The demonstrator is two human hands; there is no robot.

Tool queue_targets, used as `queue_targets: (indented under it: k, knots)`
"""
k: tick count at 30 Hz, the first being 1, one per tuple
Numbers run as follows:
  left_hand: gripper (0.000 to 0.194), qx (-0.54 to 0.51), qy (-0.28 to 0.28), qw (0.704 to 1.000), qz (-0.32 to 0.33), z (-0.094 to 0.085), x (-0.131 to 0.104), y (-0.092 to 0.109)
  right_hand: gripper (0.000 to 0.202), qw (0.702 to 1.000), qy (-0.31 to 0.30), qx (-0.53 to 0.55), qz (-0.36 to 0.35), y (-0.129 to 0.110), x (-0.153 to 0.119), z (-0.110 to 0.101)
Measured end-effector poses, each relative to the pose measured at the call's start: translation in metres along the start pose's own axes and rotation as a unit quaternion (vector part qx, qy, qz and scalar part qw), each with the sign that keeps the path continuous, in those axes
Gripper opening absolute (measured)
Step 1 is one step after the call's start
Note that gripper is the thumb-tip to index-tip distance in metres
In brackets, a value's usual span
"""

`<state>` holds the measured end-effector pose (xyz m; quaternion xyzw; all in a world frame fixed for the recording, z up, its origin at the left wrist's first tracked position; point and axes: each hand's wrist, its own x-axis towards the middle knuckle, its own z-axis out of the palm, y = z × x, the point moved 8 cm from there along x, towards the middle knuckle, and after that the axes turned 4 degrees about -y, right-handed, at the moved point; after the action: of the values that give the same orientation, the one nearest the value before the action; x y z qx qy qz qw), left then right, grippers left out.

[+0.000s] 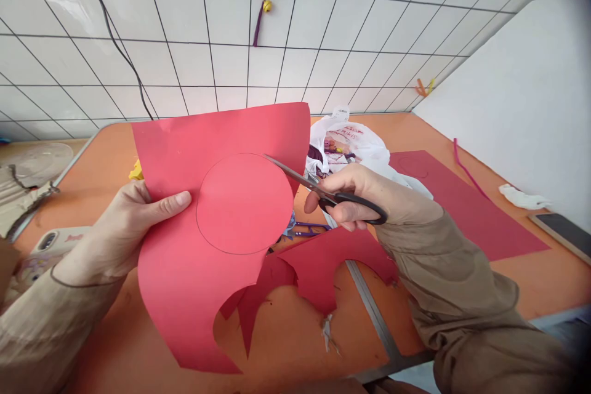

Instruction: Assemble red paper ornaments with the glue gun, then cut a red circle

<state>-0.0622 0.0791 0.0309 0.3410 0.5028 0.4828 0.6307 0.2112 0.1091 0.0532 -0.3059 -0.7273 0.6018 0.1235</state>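
My left hand (133, 225) pinches the left edge of a sheet of red paper (180, 141), thumb on the front face. A circle is drawn on the sheet in a thin dark line, and its right side is cut along the curve. A rounded piece is gone from the sheet's lower right. In my right hand (355, 194) are scissors (302, 180) with black handles. One blade lies over the paper at the circle's upper right edge; the other is mostly hidden behind the sheet. Red paper offcuts (318, 280) with curved edges lie on the table below.
Behind my right hand sits a white plastic bag (364, 138) of small items. Another red sheet (457, 215) lies at the right, near a phone (566, 234) and a crumpled tissue (524, 197). A cased phone (58, 240) is at the left. The orange table (184, 360) meets a tiled wall.
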Motion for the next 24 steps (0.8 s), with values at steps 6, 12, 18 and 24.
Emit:
queue_targets:
  k: [6,12,18,24]
  knots:
    - [0.033,0.001,0.008,1.000,0.000,0.001,-0.001,0.001,0.048,1.000,-0.001,0.007,-0.004,0.002,0.001,0.000]
    - [0.030,0.006,0.036,0.999,0.010,0.007,-0.010,0.008,0.048,1.000,-0.007,-0.005,-0.005,0.001,0.000,0.002]
    - [0.030,-0.002,0.030,1.000,-0.004,0.009,-0.010,0.007,0.058,1.000,0.009,-0.024,0.006,0.001,-0.001,0.000]
    - [0.026,0.004,0.026,1.000,0.001,0.008,-0.010,0.008,0.056,1.000,0.007,-0.022,0.007,0.001,-0.001,0.000]
